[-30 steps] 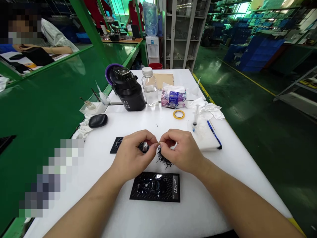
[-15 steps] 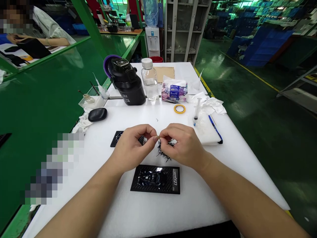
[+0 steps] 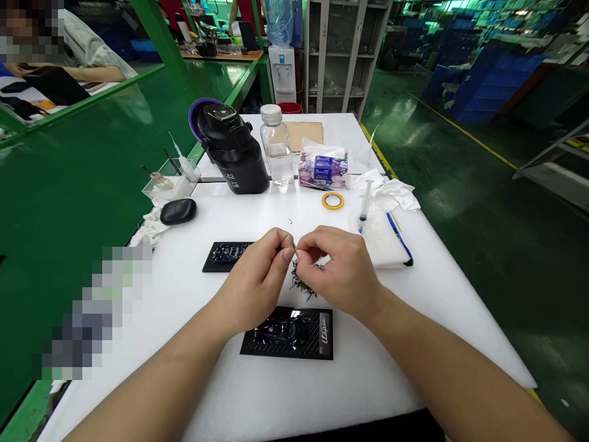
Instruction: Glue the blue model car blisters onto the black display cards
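My left hand [image 3: 257, 279] and my right hand [image 3: 338, 267] meet above the white table [image 3: 276, 393], fingertips pinched together on a tiny thin piece too small to name. Beneath them lies a small pile of black slivers [image 3: 304, 285]. A black plaque with a dark car model [image 3: 289, 334] lies in front of my wrists. A second black plaque [image 3: 226, 256] lies to the left, beyond my left hand.
At the back stand a black jug with purple lid [image 3: 230, 156], a water bottle [image 3: 276, 147], a tissue pack [image 3: 323, 170], a tape ring [image 3: 332, 201], a syringe [image 3: 365, 207], crumpled wipes [image 3: 391, 193] and a black pebble-shaped object [image 3: 178, 211]. Another person sits far left.
My left hand moved slightly right and nearer, uncovering the second black plaque. The pinch of both hands stays together above the slivers.
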Available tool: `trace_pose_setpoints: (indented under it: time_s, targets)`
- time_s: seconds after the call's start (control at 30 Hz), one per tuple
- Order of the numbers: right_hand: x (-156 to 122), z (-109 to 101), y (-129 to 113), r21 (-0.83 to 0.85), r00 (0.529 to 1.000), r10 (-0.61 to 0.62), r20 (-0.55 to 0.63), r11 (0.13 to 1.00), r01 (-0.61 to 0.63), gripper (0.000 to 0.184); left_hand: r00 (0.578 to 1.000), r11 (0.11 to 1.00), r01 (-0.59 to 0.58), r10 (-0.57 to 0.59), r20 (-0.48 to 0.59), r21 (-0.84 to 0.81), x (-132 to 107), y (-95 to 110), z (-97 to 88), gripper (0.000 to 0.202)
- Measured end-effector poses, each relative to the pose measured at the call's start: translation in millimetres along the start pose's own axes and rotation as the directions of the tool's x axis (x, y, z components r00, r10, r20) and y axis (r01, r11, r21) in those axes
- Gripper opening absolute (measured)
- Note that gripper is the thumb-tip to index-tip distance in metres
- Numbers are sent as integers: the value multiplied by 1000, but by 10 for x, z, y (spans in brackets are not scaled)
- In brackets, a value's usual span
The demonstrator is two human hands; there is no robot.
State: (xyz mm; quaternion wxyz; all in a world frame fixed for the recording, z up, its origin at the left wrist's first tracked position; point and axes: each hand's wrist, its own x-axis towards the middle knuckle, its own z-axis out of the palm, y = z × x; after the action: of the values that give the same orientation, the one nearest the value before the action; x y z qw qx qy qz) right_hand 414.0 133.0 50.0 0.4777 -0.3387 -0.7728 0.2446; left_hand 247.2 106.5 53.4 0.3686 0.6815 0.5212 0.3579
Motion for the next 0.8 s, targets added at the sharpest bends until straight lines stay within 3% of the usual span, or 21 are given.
trace_pose_setpoints:
  time_s: [0.07, 0.13, 0.23, 0.3, 0.33, 0.4, 0.47, 0.63, 0.8]
  targets:
    - [7, -12, -17, 249, 947, 290, 142, 915, -317, 9, 998, 995, 44, -40, 39, -94, 5, -13, -8, 28]
    - [30, -24, 7, 403, 830, 455, 322, 728, -555, 11, 994, 978, 90, -76, 78, -188, 16, -19, -15, 30]
    - [78, -26, 92, 550, 712, 494, 498, 455, -700, 16, 998, 992, 52, -55, -29, -112, 22, 7, -20, 25]
    - [102, -18, 146, 606, 671, 490, 557, 313, -732, 18, 977, 989, -89, 109, -182, 116, 7, 34, -27, 14]
    - [109, -13, 162, 618, 657, 492, 571, 270, -739, 19, 946, 958, -167, 222, -235, 235, -4, 45, -33, 9]
    - [115, -5, 174, 616, 637, 500, 587, 234, -752, 19, 875, 877, -280, 400, -271, 391, -27, 57, -48, 3]
    - [113, 0, 164, 611, 628, 497, 599, 224, -759, 17, 840, 838, -325, 469, -274, 438, -42, 58, -61, 7]
    - [110, 1, 148, 614, 632, 475, 612, 218, -758, 15, 840, 817, -355, 492, -228, 454, -39, 59, -54, 7]
    - [101, 1, 167, 605, 646, 469, 603, 259, -753, 13, 834, 806, -328, 492, -248, 493, -42, 47, -37, 8]
